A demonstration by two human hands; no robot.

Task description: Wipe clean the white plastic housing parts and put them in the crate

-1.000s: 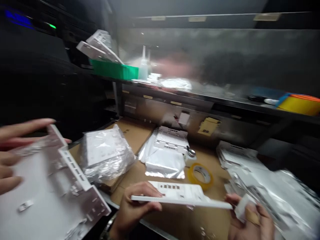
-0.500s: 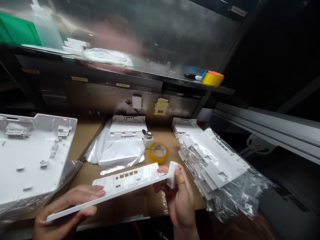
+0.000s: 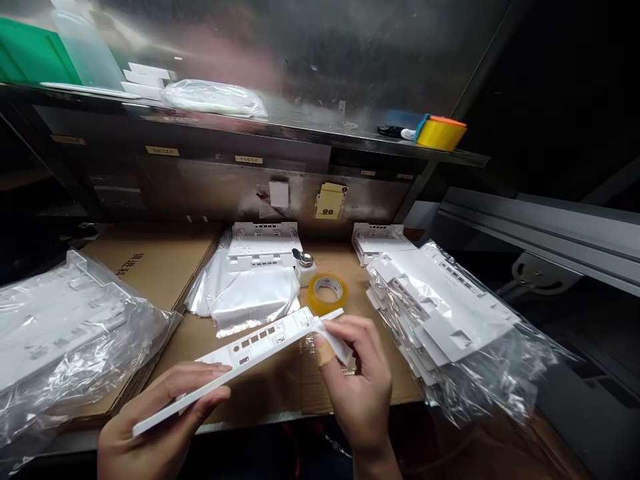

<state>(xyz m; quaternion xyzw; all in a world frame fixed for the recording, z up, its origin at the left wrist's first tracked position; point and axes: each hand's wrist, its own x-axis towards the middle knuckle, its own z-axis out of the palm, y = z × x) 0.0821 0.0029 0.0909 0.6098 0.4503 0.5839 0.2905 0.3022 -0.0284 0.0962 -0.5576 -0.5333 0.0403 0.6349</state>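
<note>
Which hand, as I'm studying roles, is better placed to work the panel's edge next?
Right hand, probably: it holds a white piece at the panel; the left hand grips the opposite end.

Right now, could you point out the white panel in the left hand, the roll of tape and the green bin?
White panel [image 3: 261,347]: head view, on its face below the square openings.
Roll of tape [image 3: 328,309]: head view, on its near rim.
Green bin [image 3: 33,57]: head view, on its side.
</note>
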